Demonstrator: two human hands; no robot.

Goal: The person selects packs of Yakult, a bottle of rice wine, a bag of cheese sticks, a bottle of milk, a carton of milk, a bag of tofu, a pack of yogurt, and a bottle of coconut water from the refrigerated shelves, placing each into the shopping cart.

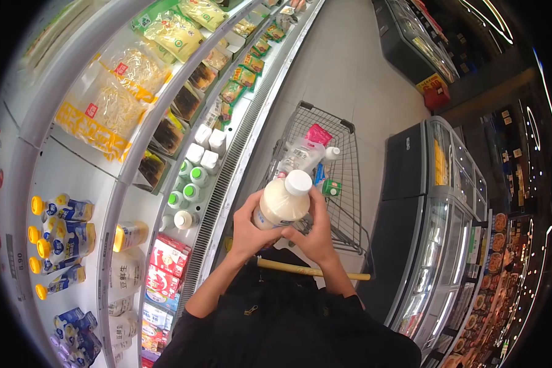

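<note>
Both hands — left hand (246,230) and right hand (318,233) — are clamped around a cream-coloured bottle (282,202) with a white cap, held at frame centre over the shopping cart (343,202). It looks like the inspecting step; setting it down calls for reaching forward into the basket.
</note>
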